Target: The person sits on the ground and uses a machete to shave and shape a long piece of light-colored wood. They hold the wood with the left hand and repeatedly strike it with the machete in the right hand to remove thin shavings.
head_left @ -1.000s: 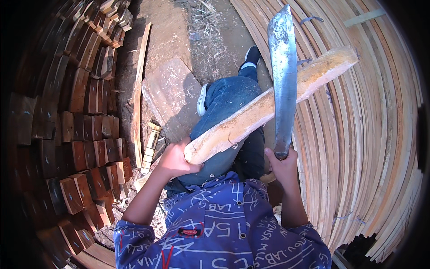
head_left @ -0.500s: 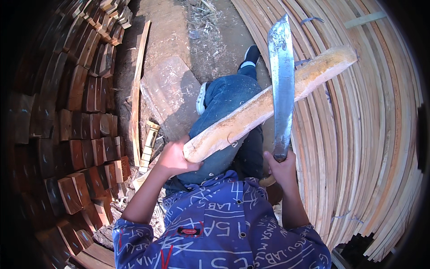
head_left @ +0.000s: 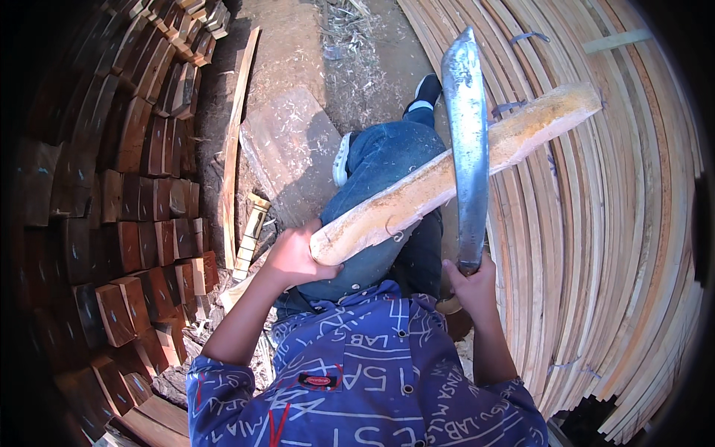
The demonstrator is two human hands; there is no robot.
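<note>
My left hand [head_left: 298, 257] is closed round the near end of a thick, pale piece of wood [head_left: 402, 197]. The wood slants up to the right across my jeans, and its far end reaches over the stacked strips. A curled shaving clings to its side. In my right hand [head_left: 474, 287] is a machete [head_left: 467, 141], held upright by its handle, most of which my fingers hide. The broad steel blade crosses in front of the wood; whether it touches the wood I cannot tell.
Long wooden strips [head_left: 596, 246], tied with bluish bands, fill the right side. Stacked dark wood blocks [head_left: 138, 246] rise on the left. Near my left hand lie a yellowish notched stick [head_left: 251, 237] and a long thin board [head_left: 237, 149]. A flat slab [head_left: 290, 141] rests on the ground, strewn with shavings.
The view has shifted slightly. Both hands keep their grip, and the machete and wood stay crossed in nearly the same position.
</note>
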